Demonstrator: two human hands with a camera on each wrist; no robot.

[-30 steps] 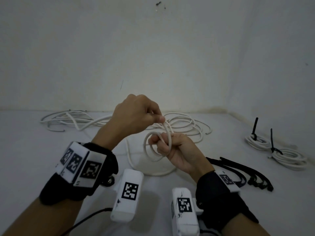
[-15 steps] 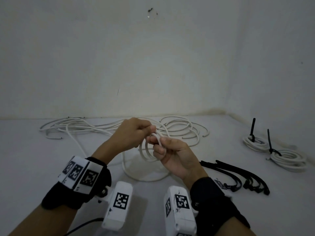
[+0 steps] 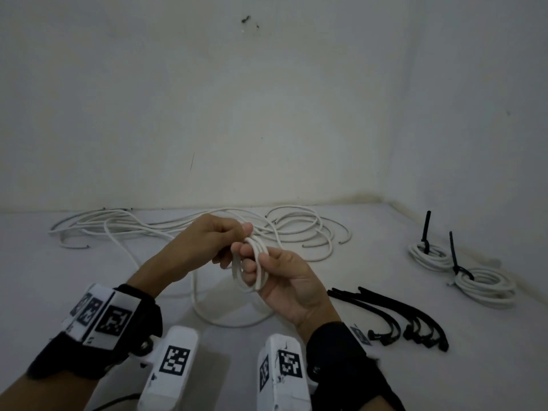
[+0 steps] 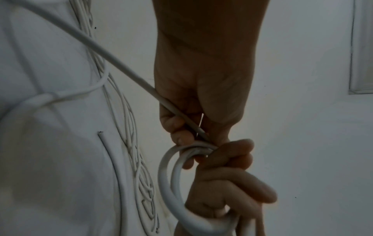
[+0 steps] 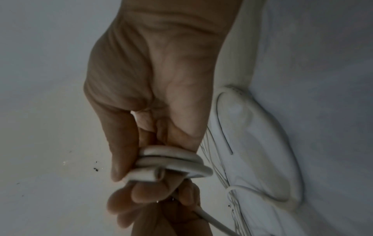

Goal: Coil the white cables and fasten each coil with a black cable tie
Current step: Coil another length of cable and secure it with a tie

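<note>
The small coil (image 3: 250, 266) of white cable stands on edge in the air between the two hands, its loops running roughly from 12 to 6 o'clock in the head view, above the desk (image 3: 89, 280). The right hand (image 3: 286, 280) grips the coil, thumb and fingers curled round the stacked turns, as the right wrist view shows plainly. The left hand (image 3: 204, 244), at about 10 o'clock from the coil, pinches the running strand (image 4: 121, 67) right where it meets the top of the loops. From that pinch the free cable (image 3: 207, 295) drops toward 7 o'clock, sweeps in a wide bend on the desk below the hands, and leads off toward the loose cables (image 3: 296, 232) lying at 12 o'clock near the wall. So the slack still to be wound lies on the left hand's side, which is likely the one to draw it in. The black cable ties (image 3: 394, 315) lie at 4 o'clock, nearer the right hand, with two finished coils (image 3: 462, 271) beyond at 3 o'clock.
</note>
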